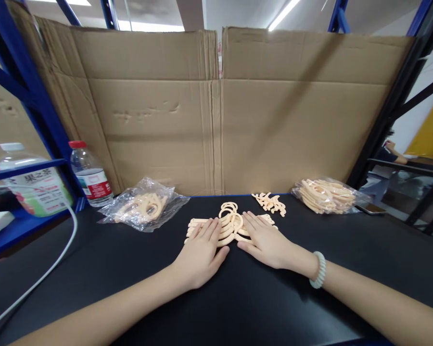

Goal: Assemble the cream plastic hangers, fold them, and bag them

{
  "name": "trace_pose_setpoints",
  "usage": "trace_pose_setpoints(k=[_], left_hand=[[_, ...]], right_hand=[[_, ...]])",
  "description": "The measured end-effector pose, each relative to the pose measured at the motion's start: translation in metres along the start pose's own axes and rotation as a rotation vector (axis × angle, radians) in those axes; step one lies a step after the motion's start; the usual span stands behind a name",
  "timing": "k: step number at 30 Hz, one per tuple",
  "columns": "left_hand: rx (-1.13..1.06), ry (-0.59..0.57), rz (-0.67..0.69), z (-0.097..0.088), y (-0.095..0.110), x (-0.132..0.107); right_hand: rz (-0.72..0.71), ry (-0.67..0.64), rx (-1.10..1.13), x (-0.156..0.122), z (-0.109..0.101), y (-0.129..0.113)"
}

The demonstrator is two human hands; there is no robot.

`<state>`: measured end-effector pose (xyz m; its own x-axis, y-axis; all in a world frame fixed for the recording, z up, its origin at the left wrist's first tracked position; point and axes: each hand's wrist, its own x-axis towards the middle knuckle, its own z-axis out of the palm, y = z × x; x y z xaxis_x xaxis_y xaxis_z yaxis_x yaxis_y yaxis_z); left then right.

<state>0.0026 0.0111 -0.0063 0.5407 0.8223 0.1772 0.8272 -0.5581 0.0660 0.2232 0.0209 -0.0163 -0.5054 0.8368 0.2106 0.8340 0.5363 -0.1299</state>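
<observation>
A stack of flat peach-coloured plastic hanger-shaped pieces (230,217) lies on the black table (137,269) in front of me. My left hand (201,252) rests flat on the stack's left half, fingers stretched out. My right hand (265,240), with a pale bead bracelet at the wrist, lies flat on the right half, fingers spread. Neither hand grips anything. A smaller loose cluster of the same pieces (270,202) sits just behind the right hand.
A clear bag holding pieces (142,206) lies at left, another fuller bag (326,194) at right. A water bottle (90,174) and a larger bottle (29,180) stand by the blue rack. A white cable (54,262) crosses the table. Cardboard (216,110) walls the back.
</observation>
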Motion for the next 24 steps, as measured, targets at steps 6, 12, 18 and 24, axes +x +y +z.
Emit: trace_pose_setpoints(k=[6, 12, 18, 24], left_hand=[[0.013, -0.069, -0.046, 0.001, -0.014, 0.014], [0.055, -0.046, -0.077, 0.007, -0.030, 0.041], [0.056, -0.029, -0.069, 0.008, -0.033, 0.053], [0.046, -0.033, -0.056, 0.008, -0.029, 0.056]], right_hand=[[-0.049, 0.015, 0.009, 0.026, 0.007, 0.010], [-0.094, 0.005, 0.003, 0.061, 0.011, 0.033], [-0.080, 0.028, -0.017, 0.068, 0.014, 0.044], [-0.039, 0.052, -0.027, 0.063, 0.017, 0.048]])
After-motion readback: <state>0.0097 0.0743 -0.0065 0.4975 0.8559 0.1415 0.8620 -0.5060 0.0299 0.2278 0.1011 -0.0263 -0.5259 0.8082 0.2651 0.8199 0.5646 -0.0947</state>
